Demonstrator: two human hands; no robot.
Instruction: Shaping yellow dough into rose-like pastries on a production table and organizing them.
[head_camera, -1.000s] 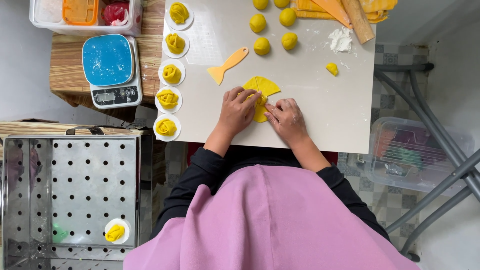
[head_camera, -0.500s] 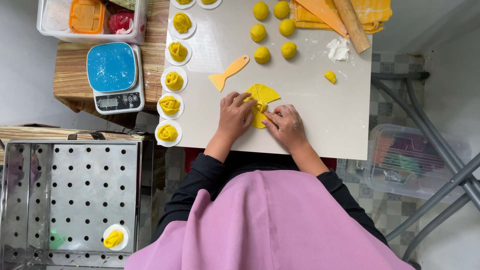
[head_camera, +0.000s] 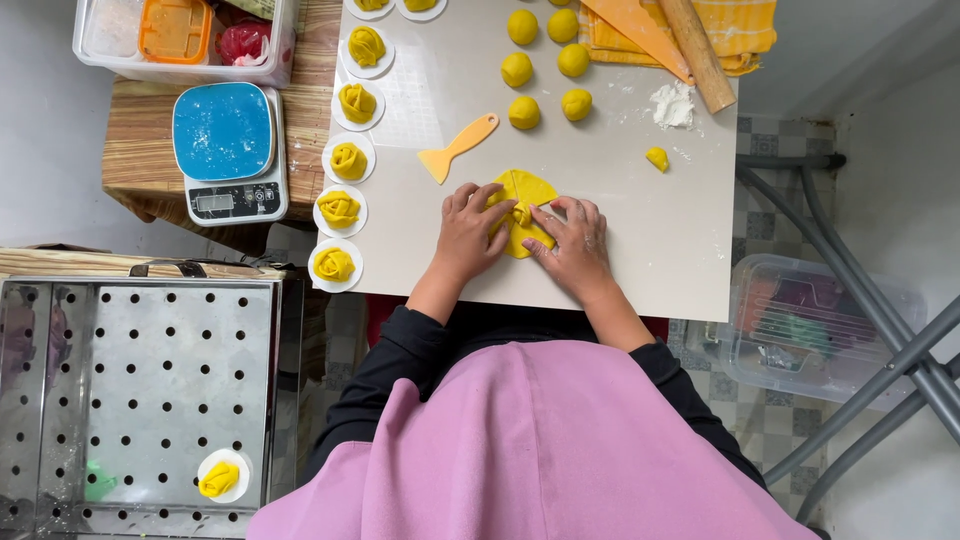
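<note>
Both hands pinch a flat yellow dough round (head_camera: 525, 215) at the near middle of the white board (head_camera: 660, 240): the left hand (head_camera: 468, 232) and right hand (head_camera: 575, 245) grip its rolled centre with their fingertips. Pressed too hard, the thin sheet might tear or stick to the board.

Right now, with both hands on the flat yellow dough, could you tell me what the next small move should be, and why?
Probably roll the dough on a little further. The left hand and right hand pinch a small rolled bit at the middle of the yellow dough sheet, most of which lies flat. The finished dough roses on the white discs alongside are fully coiled, so this one looks only started.
</note>
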